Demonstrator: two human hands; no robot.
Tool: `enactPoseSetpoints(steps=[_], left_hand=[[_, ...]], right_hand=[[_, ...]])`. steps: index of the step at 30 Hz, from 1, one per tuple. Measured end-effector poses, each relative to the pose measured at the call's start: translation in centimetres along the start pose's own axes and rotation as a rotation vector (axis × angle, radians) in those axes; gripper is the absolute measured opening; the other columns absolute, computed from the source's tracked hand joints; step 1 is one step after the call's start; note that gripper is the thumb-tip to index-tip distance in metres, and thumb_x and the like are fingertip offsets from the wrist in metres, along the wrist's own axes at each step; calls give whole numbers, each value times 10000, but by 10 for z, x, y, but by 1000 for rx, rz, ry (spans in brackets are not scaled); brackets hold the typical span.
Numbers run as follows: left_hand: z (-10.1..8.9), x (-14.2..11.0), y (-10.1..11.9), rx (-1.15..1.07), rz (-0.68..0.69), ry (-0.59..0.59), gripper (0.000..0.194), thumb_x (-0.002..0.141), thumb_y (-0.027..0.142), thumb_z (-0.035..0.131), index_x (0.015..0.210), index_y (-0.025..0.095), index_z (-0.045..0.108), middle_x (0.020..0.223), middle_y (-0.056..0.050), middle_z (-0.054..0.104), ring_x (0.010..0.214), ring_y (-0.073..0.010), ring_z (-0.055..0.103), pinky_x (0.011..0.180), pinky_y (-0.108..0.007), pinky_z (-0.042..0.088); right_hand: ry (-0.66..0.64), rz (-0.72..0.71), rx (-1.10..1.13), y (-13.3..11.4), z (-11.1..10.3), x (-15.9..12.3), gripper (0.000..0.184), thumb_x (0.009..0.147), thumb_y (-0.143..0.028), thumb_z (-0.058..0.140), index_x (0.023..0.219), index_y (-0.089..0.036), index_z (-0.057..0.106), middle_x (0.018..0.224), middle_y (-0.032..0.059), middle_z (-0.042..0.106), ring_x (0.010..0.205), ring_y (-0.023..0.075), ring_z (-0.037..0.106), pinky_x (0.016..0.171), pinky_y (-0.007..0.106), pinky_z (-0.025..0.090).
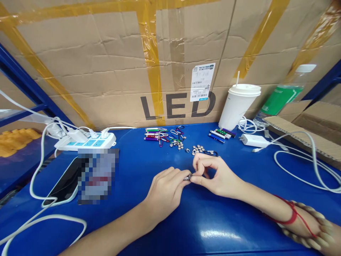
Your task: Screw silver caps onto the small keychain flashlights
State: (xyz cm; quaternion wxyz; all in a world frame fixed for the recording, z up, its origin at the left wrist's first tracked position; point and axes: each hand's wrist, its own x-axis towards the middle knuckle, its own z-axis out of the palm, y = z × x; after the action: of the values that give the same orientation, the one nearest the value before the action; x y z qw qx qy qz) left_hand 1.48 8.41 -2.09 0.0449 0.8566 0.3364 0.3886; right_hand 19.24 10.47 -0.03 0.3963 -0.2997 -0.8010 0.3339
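Observation:
Over the middle of the blue table, my left hand (166, 186) is closed around a small metal tube (187, 177). Only its dark, silvery end shows, and the rest is hidden in the fingers. The thumb and index finger of my right hand (217, 174) pinch at that end. Just beyond the hands lie several small round silver button cells (198, 148) and a dark carabiner clip (210, 153). Farther back are slim coloured penlights (152, 135) with carabiner clips on them. More penlights (217, 138) without visible clips lie to the right.
A white lidded cup (237, 106) with a straw and a green-labelled bottle (283, 92) stand back right. White charger cables (298, 181) loop on the right. At left are a power strip (89, 142) and a phone (64, 183). A large cardboard box (114, 71) rises behind.

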Motion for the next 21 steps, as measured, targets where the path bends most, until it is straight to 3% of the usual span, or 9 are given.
enactPoseSetpoints(steps=[8, 11, 17, 21], left_hand=[[0, 0, -3, -16, -79, 12, 203, 855, 187, 449, 1031, 189, 550, 852, 34, 604, 701, -71, 500, 703, -216, 392], [1, 1, -3, -32, -103, -5, 265, 868, 190, 426, 1119, 215, 508, 990, 34, 597, 815, -69, 541, 770, -209, 398], [0, 3, 0, -99, -179, -65, 199, 881, 182, 385, 1016, 212, 528, 966, 47, 590, 845, -73, 541, 765, -208, 390], [-2, 4, 2, -191, -272, -116, 183, 880, 197, 377, 975, 184, 533, 940, 21, 589, 830, -82, 539, 740, -201, 389]], right_hand=[[12, 131, 94, 6, 5, 3, 330, 763, -295, 584, 552, -91, 434, 697, 50, 476, 564, 50, 439, 474, 171, 351], [38, 98, -2, 6, 4, 5, 323, 769, -301, 577, 560, -97, 441, 686, 50, 492, 581, 59, 443, 490, 180, 351], [60, -10, -149, 5, 0, 2, 299, 741, -269, 612, 542, -104, 462, 691, 51, 503, 592, 69, 471, 482, 176, 379], [125, -116, -247, 3, -2, 2, 162, 725, -265, 635, 764, -114, 590, 776, 59, 519, 499, 35, 451, 429, 165, 386]])
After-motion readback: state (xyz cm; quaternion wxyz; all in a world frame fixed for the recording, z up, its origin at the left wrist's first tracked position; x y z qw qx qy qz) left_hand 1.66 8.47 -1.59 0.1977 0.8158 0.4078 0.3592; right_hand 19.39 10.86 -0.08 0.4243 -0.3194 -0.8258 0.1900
